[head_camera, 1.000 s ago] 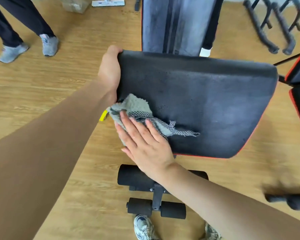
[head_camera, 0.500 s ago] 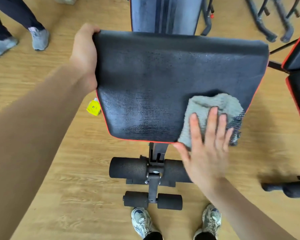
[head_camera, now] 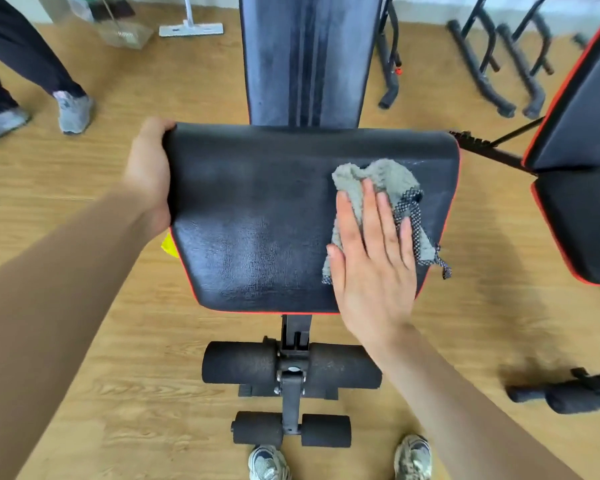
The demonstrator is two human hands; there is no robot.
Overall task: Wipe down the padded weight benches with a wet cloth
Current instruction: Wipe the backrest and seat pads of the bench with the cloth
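— Two hands, one bench: what is each doing?

— The left hand point(head_camera: 149, 174) has its fingers curled round the far left corner of the seat pad point(head_camera: 257, 220), bracing it. The right hand point(head_camera: 374, 265) lies flat, fingers straight and a little spread, pressing the grey cloth point(head_camera: 378, 178) onto the pad's right side, near the red-piped edge.

— So the cloth isn't gripped?

— No, just pinned under palm and fingers. A patterned strip of it hangs off the pad's right edge.

— Which step would you call this?

— Wiping the seat. Much of the pad's middle shines as if damp, so I'd judge the seat well along. The long backrest point(head_camera: 305, 64) beyond it shows streaks too, though I can't tell whether it's finished.

— And next?

— Probably a sweep across whichever strip looks dull, with flat, even pressure so the cloth doesn't bunch or slide off the edge, and the left hand bracing firmly. After that, the neighbouring bench point(head_camera: 582, 220) on the right looks due. It stands apart, so the person would need to step over.
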